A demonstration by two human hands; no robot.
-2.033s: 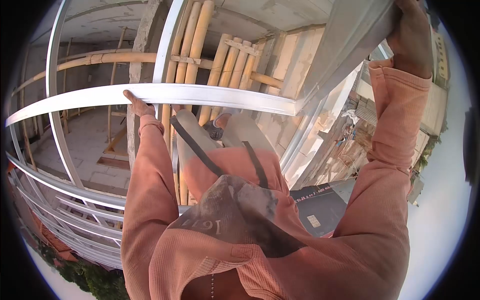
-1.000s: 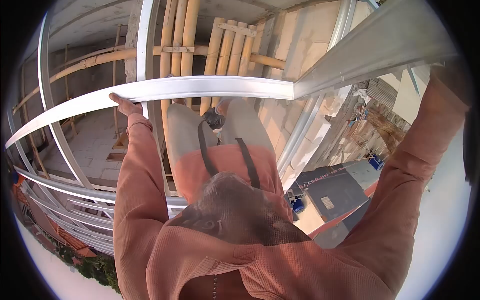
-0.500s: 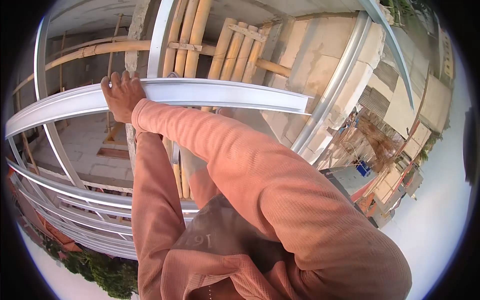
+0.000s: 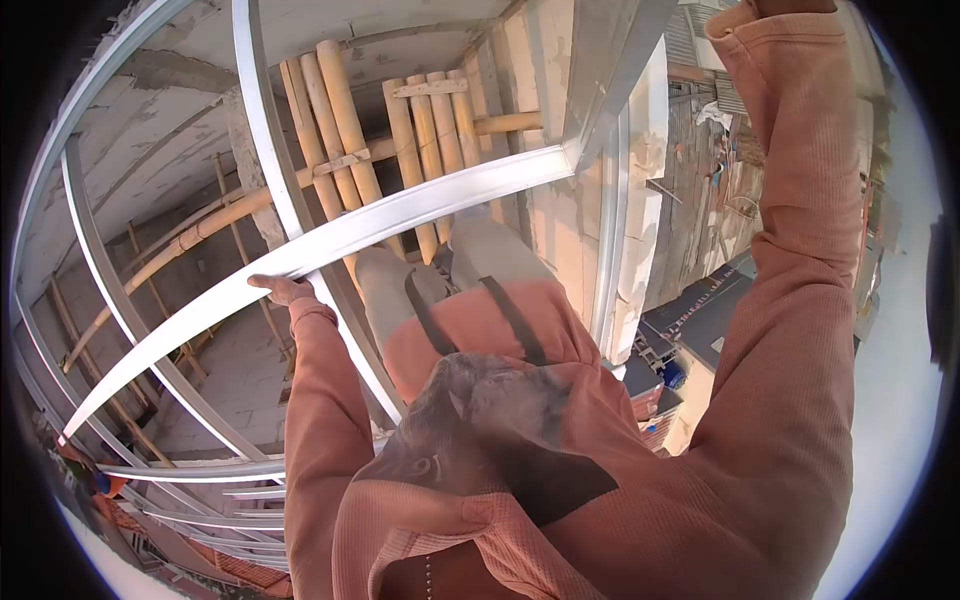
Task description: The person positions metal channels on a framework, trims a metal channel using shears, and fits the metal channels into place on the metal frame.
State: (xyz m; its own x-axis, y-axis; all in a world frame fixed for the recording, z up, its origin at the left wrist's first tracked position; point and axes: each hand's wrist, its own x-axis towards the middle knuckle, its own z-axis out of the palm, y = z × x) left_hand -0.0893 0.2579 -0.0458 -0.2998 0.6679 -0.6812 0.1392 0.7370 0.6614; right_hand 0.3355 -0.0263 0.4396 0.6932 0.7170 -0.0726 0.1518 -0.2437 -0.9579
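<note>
A long silver metal channel (image 4: 420, 205) slants across the roof frame, its right end close to a broad upright metal member (image 4: 620, 75). My left hand (image 4: 283, 290) grips the channel's lower edge near a crossing metal beam (image 4: 262, 110); part of its fingers is hidden. At the top right, my right hand (image 4: 795, 5) is raised and mostly cut off by the picture's edge, so its fingers do not show. I cannot see whether it holds anything.
Bamboo poles (image 4: 345, 130) stand below the frame beside a block wall (image 4: 520, 80). More metal members (image 4: 200, 470) run along the lower left. To the right, beyond the wall edge, the drop shows rooftops and a blue container (image 4: 673, 375) far below.
My right hand has left the channel and swung up to the far right. The channel now tilts, its left end lower in view. My left hand, hidden before, now shows on it.
</note>
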